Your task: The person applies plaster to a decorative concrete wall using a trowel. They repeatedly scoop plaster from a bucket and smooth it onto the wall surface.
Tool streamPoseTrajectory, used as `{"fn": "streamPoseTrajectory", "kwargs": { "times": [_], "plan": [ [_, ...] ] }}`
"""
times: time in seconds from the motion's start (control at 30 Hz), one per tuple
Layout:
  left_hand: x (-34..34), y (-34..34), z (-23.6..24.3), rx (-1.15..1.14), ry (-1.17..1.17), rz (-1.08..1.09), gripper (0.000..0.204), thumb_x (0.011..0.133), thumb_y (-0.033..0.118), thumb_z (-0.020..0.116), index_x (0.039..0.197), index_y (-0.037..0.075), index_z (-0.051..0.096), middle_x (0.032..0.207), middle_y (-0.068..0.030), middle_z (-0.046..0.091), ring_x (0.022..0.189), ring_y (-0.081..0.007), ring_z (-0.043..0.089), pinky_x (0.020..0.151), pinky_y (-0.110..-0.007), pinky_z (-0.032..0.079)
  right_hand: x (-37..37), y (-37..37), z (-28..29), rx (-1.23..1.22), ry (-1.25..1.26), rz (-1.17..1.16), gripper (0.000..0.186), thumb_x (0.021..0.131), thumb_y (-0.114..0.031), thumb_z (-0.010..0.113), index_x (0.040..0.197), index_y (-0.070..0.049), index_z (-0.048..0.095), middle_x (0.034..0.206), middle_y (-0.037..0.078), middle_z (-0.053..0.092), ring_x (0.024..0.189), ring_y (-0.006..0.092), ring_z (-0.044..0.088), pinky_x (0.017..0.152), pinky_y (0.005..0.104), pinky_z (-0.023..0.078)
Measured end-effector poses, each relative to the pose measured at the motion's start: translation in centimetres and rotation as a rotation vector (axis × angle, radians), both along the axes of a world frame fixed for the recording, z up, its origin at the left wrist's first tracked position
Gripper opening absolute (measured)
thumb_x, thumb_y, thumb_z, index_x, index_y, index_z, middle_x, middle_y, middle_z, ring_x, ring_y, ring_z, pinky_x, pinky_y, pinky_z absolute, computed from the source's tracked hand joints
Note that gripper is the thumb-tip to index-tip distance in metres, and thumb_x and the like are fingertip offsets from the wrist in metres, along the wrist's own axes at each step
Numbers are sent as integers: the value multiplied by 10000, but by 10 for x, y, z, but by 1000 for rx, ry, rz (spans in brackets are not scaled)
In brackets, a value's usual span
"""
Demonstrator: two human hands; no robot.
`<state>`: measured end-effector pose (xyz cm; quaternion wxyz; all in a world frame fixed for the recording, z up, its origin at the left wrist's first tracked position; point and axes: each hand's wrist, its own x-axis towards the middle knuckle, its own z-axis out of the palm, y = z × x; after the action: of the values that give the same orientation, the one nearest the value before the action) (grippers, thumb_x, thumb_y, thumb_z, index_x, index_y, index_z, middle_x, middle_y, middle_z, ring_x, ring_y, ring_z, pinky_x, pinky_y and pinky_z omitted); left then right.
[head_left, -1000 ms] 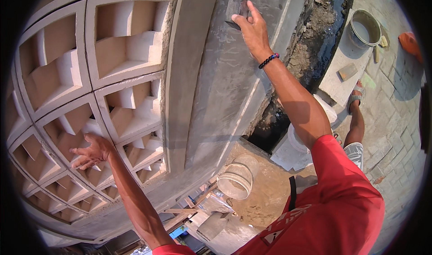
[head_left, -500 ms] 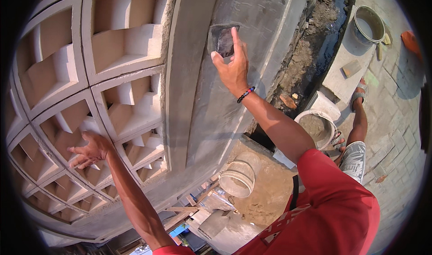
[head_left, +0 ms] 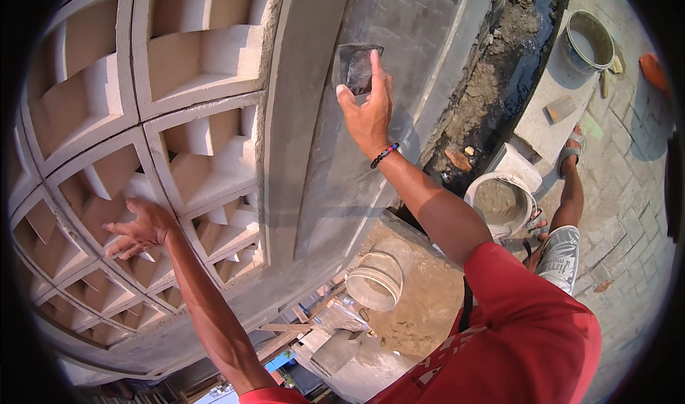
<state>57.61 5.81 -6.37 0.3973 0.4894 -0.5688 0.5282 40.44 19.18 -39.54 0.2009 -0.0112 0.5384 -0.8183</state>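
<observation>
My right hand (head_left: 367, 119) presses a dark, flat, roughly square pad (head_left: 359, 69) against the smooth grey plastered wall (head_left: 407, 19). Thumb and forefinger lie along the pad's near and right sides; whether it is a sponge or a small float I cannot make out. A beaded bracelet (head_left: 384, 156) circles that wrist. Over on the left, my left hand (head_left: 143, 229) rests with spread fingers at an opening of the pale ventilation blocks (head_left: 143, 111), holding nothing.
A muddy ditch (head_left: 492, 76) runs along the wall's foot. Beyond it stand a bucket (head_left: 589, 40) with greyish liquid and a white bucket (head_left: 501, 201) of mortar. Another pale bucket (head_left: 374, 284) sits on sand (head_left: 421, 297). A wood block (head_left: 561, 109) lies on a slab.
My right wrist has shifted slightly left and down, with the pad still against the wall. The left hand stays on the blocks, and the whole view has moved a little.
</observation>
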Motion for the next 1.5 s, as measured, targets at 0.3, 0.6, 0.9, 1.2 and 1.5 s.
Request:
{"fn": "streamPoseTrajectory", "kwargs": {
  "times": [0.3,0.6,0.9,1.2,1.5],
  "plan": [
    [-4,-7,2,-47,-20,35,773,788,529,587,1421,124,403,1497,-349,49,1339,-559,118,1067,-594,192,47,3,14,19,187,240,755,799,-224,634,1448,-46,291,1193,231,489,1099,328,510,911,403,435],
    [2,-8,1,-46,9,52,764,791,525,595,1425,146,399,1505,-330,67,1347,-553,114,1089,-580,168,-234,36,-53,-550,-570,455,453,889,-396,384,1123,-21,481,935,181,634,611,222,619,341,223,291],
    [7,-9,3,-95,-77,24,758,795,503,612,1420,130,401,1502,-338,80,1369,-526,91,1107,-560,127,-319,6,-51,-571,-466,751,523,911,-452,362,1248,-61,445,1092,207,601,687,248,627,338,188,318],
    [3,-8,0,-70,-125,-33,768,815,500,571,1432,90,366,1491,-368,39,1402,-477,47,1123,-538,41,-290,-2,-40,-588,-526,720,521,913,-444,389,1241,-44,455,1014,188,616,638,240,600,332,190,348],
    [1,-4,1,-56,-54,20,779,809,526,548,1441,111,359,1497,-356,45,1385,-498,65,1116,-554,83,-196,4,-24,-556,-734,729,465,894,-451,421,1113,-47,495,911,173,626,529,195,535,330,208,305]
  ]
}}
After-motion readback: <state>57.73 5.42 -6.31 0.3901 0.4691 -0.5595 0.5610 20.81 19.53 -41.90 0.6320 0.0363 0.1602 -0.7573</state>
